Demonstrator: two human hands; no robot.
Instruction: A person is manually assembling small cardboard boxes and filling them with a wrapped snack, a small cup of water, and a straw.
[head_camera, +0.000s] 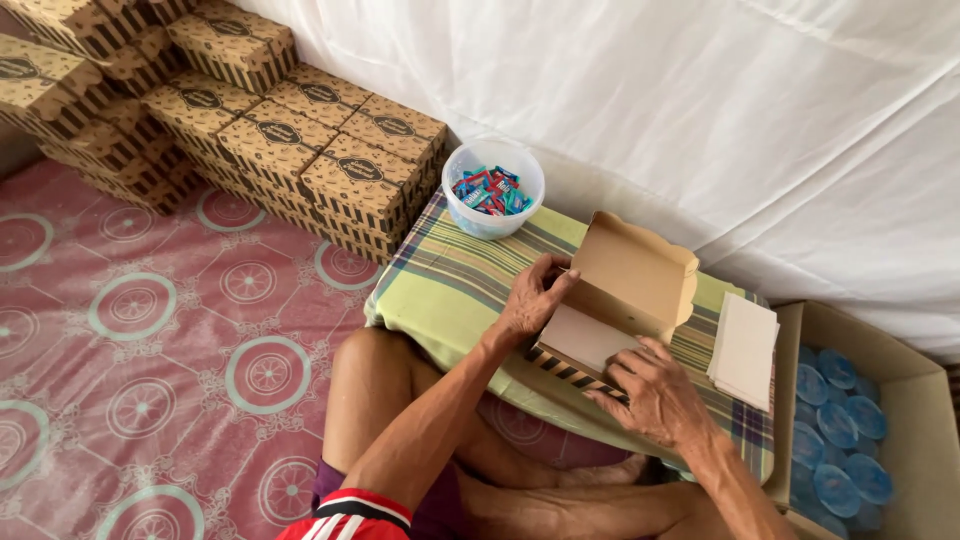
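box: the open cardboard box (612, 300) looks light and crushable; grip its stiffer corners.
hands: your left hand (535, 297) grasps the box's left wall; your right hand (655, 392) presses its front edge.

both hands (535, 298) (655, 393) on open cardboard box (620, 300)

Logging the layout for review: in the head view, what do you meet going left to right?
Stacked patterned boxes → clear tub of wrapped sweets → left hand → open cardboard box → pile of paper sheets → carton of blue-lidded cups.
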